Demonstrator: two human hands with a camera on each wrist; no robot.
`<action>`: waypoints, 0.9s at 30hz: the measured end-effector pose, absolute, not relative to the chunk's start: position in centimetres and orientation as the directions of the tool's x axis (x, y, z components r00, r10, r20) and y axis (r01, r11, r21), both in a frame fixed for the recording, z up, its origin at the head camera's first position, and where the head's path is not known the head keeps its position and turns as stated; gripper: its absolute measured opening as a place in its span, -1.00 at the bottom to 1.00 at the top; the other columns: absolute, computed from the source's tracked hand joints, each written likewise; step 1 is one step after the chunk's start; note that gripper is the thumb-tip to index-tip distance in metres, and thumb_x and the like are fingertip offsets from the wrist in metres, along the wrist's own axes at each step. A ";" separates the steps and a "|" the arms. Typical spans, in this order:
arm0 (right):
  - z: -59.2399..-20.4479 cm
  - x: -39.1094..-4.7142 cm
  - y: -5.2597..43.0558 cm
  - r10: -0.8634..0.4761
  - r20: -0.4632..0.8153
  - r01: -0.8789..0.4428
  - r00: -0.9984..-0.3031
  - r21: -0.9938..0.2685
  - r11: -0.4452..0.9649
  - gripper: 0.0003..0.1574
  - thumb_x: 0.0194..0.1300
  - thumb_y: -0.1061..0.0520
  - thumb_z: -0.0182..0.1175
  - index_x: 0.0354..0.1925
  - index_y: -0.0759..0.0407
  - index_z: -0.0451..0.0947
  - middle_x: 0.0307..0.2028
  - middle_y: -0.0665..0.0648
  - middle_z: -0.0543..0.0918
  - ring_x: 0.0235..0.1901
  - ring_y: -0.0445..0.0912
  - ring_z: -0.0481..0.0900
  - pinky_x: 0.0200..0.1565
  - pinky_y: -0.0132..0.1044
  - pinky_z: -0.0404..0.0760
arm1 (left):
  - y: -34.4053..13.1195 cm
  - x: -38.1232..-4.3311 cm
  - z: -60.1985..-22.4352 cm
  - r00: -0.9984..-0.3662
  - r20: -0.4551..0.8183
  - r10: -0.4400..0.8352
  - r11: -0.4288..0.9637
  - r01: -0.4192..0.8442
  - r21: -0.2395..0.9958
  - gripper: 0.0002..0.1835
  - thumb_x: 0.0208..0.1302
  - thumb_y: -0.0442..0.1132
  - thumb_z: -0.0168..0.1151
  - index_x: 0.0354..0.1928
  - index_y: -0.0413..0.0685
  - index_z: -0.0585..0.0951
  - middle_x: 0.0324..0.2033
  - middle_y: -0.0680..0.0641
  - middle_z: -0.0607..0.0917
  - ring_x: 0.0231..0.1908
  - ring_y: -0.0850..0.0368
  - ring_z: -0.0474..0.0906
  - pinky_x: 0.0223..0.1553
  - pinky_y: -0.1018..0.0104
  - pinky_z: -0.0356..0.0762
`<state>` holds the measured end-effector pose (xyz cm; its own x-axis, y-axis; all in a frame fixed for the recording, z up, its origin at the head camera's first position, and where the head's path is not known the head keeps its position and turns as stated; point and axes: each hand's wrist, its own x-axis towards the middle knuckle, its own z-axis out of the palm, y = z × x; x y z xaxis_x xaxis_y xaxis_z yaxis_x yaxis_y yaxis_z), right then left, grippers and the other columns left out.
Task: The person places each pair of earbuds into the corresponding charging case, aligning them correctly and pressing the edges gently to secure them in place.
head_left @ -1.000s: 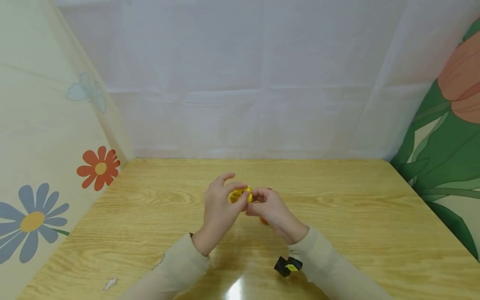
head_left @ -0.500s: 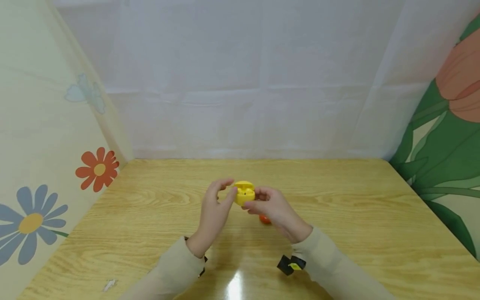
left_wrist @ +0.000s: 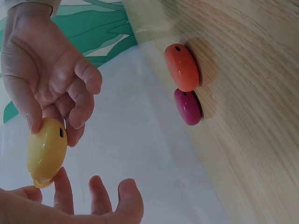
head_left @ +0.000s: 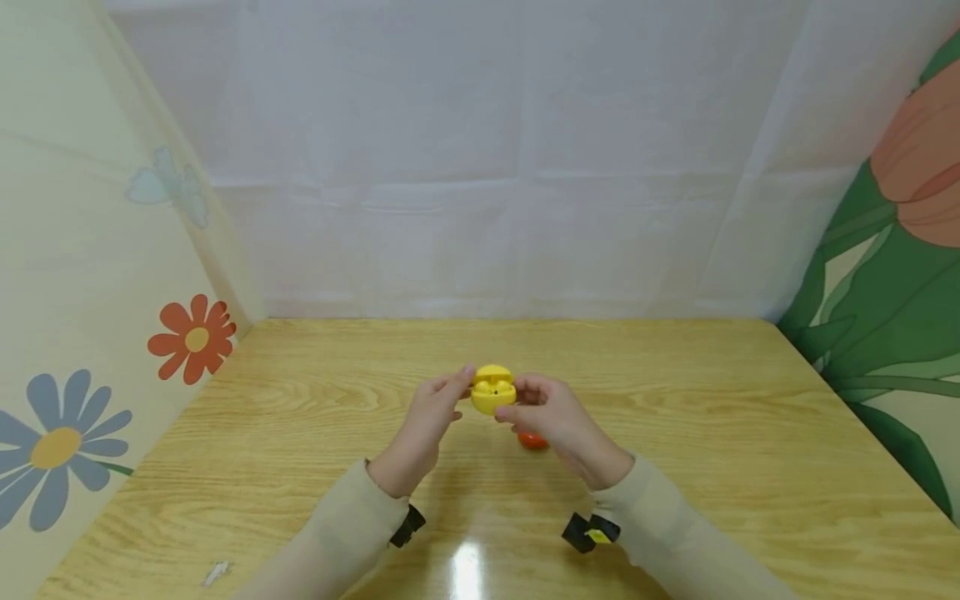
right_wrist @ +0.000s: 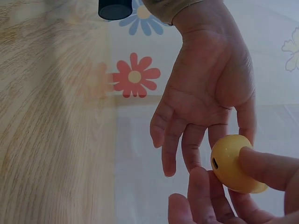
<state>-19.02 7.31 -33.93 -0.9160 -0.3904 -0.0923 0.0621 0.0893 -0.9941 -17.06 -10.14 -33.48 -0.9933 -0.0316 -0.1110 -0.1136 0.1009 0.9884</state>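
A yellow earbud case [head_left: 493, 402] is held up above the table with its lid raised, and yellow earbuds sit inside. My right hand [head_left: 553, 417] pinches its right side between thumb and fingers. At the left edge by the lid, my left hand [head_left: 423, 425] has its thumb and index finger on the case. The left wrist view shows the case's rounded underside with a small dark port, the right hand [left_wrist: 51, 70] gripping it from above. In the right wrist view, the right thumb [right_wrist: 266, 168] presses on the yellow case [right_wrist: 229, 163].
An orange-red case [head_left: 533, 440] rests on the wooden table [head_left: 675, 400] below the right hand. Beside it, in the left wrist view, lies a smaller magenta case [left_wrist: 188, 107]. A white cloth [head_left: 480, 167] hangs behind the table, and flower-printed panels stand at both sides.
The yellow case has turned from edge-on to facing me, its raised lid and earbuds coming into view. The left hand drew back from over it, then its fingers closed in at the left edge.
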 end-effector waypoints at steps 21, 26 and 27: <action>-33.5 -19.6 8.3 -0.354 -0.098 0.073 -0.930 -0.994 0.084 -0.58 0.38 0.23 0.18 0.09 0.50 0.44 -0.21 0.15 0.68 -0.25 -0.10 0.62 -0.11 -0.11 0.59 | -9.8 -17.6 -34.1 -0.994 0.082 0.070 0.064 0.087 0.994 -0.67 0.40 -0.30 0.14 0.07 -0.43 0.53 -0.13 -0.21 0.66 -0.20 -0.03 0.59 0.03 0.09 0.51; -33.5 -20.4 8.6 -0.370 -0.083 0.054 -0.925 -0.995 0.087 -0.49 0.40 0.23 0.13 0.22 0.50 0.35 -0.17 0.19 0.69 -0.30 -0.14 0.64 -0.13 -0.14 0.62 | -9.7 -18.5 -34.2 -0.996 0.047 0.069 0.091 0.054 0.994 -0.67 0.36 -0.34 0.18 0.11 -0.37 0.55 -0.22 -0.17 0.70 -0.30 0.14 0.59 -0.13 0.22 0.52; -33.5 -20.5 8.7 -0.376 -0.079 0.049 -0.923 -0.995 0.089 -0.46 0.40 0.23 0.11 0.25 0.49 0.33 -0.18 0.19 0.70 -0.32 -0.14 0.64 -0.13 -0.15 0.63 | -9.7 -18.6 -34.2 -0.997 0.031 0.065 0.104 0.037 0.994 -0.66 0.36 -0.32 0.19 0.12 -0.34 0.55 -0.21 -0.17 0.70 -0.31 0.15 0.59 -0.15 0.22 0.50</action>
